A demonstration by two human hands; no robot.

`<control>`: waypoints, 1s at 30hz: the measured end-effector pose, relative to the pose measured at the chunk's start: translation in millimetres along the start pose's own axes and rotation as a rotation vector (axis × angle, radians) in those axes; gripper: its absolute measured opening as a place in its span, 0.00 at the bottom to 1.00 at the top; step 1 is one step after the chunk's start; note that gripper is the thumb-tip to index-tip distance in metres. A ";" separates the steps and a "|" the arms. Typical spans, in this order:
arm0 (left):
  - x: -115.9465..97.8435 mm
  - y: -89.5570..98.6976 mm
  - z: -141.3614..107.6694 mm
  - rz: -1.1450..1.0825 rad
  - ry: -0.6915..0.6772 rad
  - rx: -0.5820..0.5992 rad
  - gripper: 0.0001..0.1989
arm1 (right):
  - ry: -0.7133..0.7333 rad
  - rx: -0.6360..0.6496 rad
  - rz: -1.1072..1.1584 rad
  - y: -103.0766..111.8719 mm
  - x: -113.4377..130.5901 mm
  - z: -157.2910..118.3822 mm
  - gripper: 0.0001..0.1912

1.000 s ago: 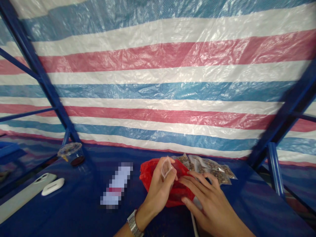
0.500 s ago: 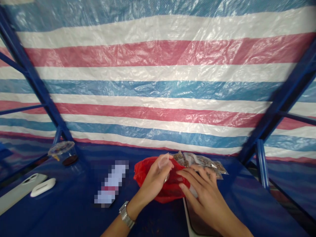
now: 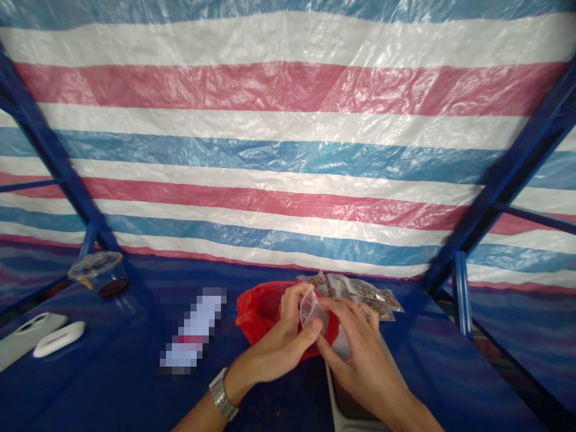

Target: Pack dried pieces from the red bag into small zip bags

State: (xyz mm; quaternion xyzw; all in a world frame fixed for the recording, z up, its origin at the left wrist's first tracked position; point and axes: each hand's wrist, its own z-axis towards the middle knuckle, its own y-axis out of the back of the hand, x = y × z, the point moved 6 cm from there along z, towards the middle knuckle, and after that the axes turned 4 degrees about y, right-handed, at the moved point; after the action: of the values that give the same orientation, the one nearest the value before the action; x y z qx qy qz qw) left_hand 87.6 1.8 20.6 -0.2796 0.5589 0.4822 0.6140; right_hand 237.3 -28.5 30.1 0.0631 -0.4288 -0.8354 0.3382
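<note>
My left hand [image 3: 288,342], with a metal-banded watch on its wrist, grips a small clear plastic bag [image 3: 310,309] between thumb and fingers. The bag's mouth is spread into a rounded opening. My right hand [image 3: 355,345] has its index finger and thumb at the bag's right side, gripping it there. Behind and beneath both hands lies an open red plastic bag [image 3: 252,312], its inside mostly hidden by them. Just beyond it are several clear bags [image 3: 360,291] filled with small brown bits.
A dark-topped, pale-edged tray or device [image 3: 335,402] lies under my right forearm. Leftward on the blue table [image 3: 135,372] are a pixelated phone-like rectangle [image 3: 193,330], a white case [image 3: 59,339], a phone [image 3: 31,339] and a clear tub [image 3: 101,276]. Striped sheeting [image 3: 288,198] hangs behind blue frame bars.
My hands have come together over the red bag. The small clear bag now shows a wider mouth, and my right fingers have reached its side. The whole view has shifted slightly.
</note>
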 end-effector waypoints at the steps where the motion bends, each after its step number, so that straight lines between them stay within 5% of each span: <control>1: 0.9 8.2 2.5 0.043 -0.002 -0.042 0.25 | -0.001 -0.003 -0.006 0.0 -2.0 0.0 0.22; 4: 3.3 38.8 9.5 0.219 0.019 -0.303 0.18 | 0.010 -0.005 -0.046 -2.0 -8.8 -1.5 0.23; 6: 4.3 47.6 12.8 0.383 0.021 -0.361 0.15 | 0.021 -0.005 -0.095 -4.5 -12.7 -3.5 0.24; 9: 12.5 40.3 15.0 0.695 0.014 -0.185 0.07 | 0.031 0.010 -0.158 -9.0 -16.7 -6.2 0.24; 14: 31.1 32.4 10.3 0.942 0.047 0.014 0.11 | 0.029 0.067 -0.183 -13.9 -18.1 -6.9 0.24; 20: 9.8 44.7 15.9 0.617 0.014 -0.141 0.08 | 0.040 0.086 -0.204 -13.3 -15.9 -6.4 0.29; 30: -5.0 101.0 11.1 0.002 -0.040 -0.665 0.13 | 0.055 0.087 -0.221 -13.2 -19.2 -6.5 0.29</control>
State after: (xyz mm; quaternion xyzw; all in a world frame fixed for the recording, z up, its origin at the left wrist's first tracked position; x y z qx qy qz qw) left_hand 1.3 48.4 47.6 -0.4545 0.3588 0.6444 0.4994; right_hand 247.8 -15.7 12.5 0.1473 -0.4456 -0.8462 0.2525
